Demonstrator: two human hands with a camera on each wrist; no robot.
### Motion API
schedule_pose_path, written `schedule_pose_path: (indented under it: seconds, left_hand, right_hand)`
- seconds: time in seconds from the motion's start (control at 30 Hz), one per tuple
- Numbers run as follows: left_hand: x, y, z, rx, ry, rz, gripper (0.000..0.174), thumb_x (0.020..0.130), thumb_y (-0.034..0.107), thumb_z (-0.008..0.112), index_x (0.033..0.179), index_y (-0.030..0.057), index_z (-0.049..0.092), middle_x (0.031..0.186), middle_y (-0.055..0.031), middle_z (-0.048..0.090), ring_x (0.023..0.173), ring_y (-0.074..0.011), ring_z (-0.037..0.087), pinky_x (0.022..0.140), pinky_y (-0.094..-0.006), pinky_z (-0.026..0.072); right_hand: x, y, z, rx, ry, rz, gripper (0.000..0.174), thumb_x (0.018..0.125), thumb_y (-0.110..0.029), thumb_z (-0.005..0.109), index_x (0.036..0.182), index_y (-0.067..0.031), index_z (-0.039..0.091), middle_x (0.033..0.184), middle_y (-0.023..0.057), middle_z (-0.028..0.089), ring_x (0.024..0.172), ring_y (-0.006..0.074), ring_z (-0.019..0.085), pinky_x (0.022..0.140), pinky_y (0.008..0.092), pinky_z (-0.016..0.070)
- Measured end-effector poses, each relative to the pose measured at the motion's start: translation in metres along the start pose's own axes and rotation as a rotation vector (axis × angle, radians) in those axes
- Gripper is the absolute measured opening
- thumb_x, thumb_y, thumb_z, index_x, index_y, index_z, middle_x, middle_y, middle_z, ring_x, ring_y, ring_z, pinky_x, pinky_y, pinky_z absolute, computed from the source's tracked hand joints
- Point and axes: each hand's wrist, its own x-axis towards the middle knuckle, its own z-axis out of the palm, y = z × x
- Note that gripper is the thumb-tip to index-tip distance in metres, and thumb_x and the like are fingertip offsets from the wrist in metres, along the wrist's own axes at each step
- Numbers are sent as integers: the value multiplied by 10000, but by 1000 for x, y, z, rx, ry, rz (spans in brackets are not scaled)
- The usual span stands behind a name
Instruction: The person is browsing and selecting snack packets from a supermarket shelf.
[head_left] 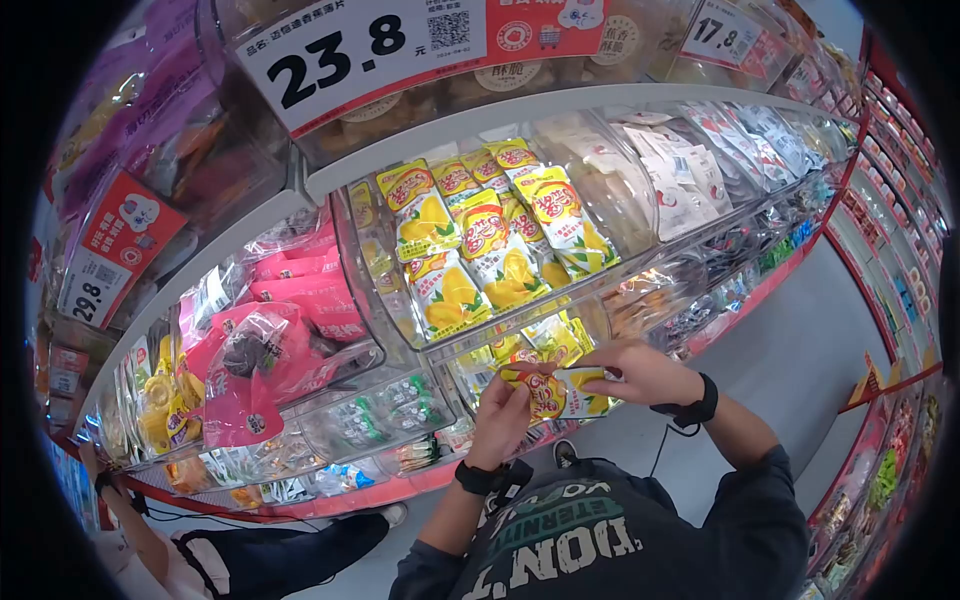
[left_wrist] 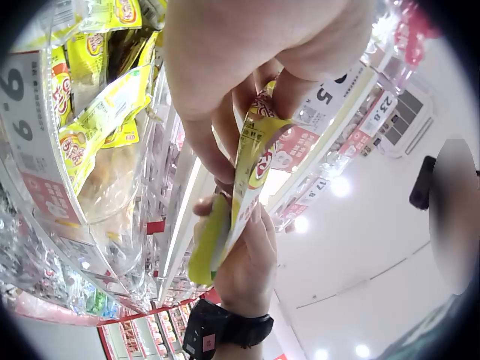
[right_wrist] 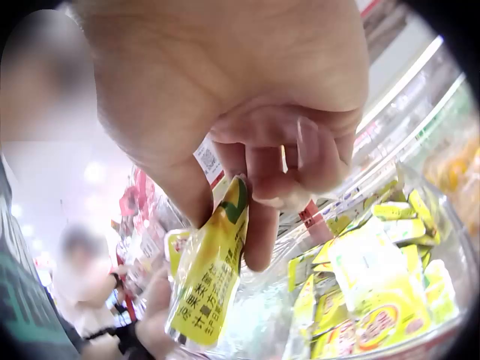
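A yellow-and-white snack packet (head_left: 560,393) with a yellow fruit picture is held between both hands, in front of the shelf. My left hand (head_left: 503,420) pinches one end of it between thumb and fingers. At the other end, my right hand (head_left: 632,375) grips the packet with thumb and fingers. Seen from the left wrist, the packet (left_wrist: 251,169) stands nearly edge-on between the hands. The right wrist view shows the packet's printed side (right_wrist: 210,277), its upper corner pinched by the right thumb and fingers.
A clear bin of matching yellow packets (head_left: 485,240) lies just beyond the hands. Pink bags (head_left: 270,340) fill the bin to its left, white packets (head_left: 680,175) one to its right. Price signs (head_left: 370,55) hang above. Another person's arm (head_left: 140,530) reaches in at lower left.
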Motion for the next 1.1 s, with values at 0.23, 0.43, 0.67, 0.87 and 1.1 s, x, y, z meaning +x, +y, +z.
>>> schedule_pose_path:
  seconds: [0.23, 0.43, 0.67, 0.87, 1.1]
  left_hand:
    - [2, -3, -7, -208, 75, -75, 442, 967, 192, 444, 1356, 22, 322, 1315, -171, 461, 1174, -270, 500, 972, -426, 425]
    - [-13, -13, -31, 244, 233, -45, 333, 949, 157, 508, 1226, -29, 509, 1106, -109, 599, 1028, -178, 578, 814, -307, 496]
    - [-16, -15, -35, 320, 334, 19, 312, 972, 195, 456, 1139, -41, 572, 953, -62, 647, 819, -94, 593, 750, -246, 470]
    - [16, -10, -44, 1479, 154, 508, 288, 788, 82, 607, 1067, 15, 591, 1068, -171, 534, 1027, -325, 502, 873, -398, 414]
    - [22, -26, -50, 1875, 290, 422, 416, 758, 143, 634, 1153, 44, 552, 1216, -194, 446, 1180, -346, 392, 972, -458, 301]
  right_hand:
    - [1, 15, 5, 299, 14, 208, 249, 834, -173, 661, 1012, 0, 633, 687, 69, 597, 573, 111, 510, 535, 271, 417]
    - [6, 11, -1, 279, -143, 108, 238, 840, -203, 655, 921, 17, 615, 663, 59, 562, 565, 124, 486, 524, 280, 394]
    - [7, -25, -39, 227, -280, -120, 259, 839, -229, 661, 871, 20, 596, 667, 80, 574, 567, 163, 543, 553, 281, 431]
    - [35, -87, -98, 973, 43, 214, 262, 904, -228, 592, 960, 25, 559, 801, 59, 629, 631, 107, 618, 535, 216, 479]
    - [154, -65, -130, 736, 178, 206, 237, 927, -176, 526, 995, 52, 524, 920, 141, 634, 670, 161, 650, 555, 229, 521]
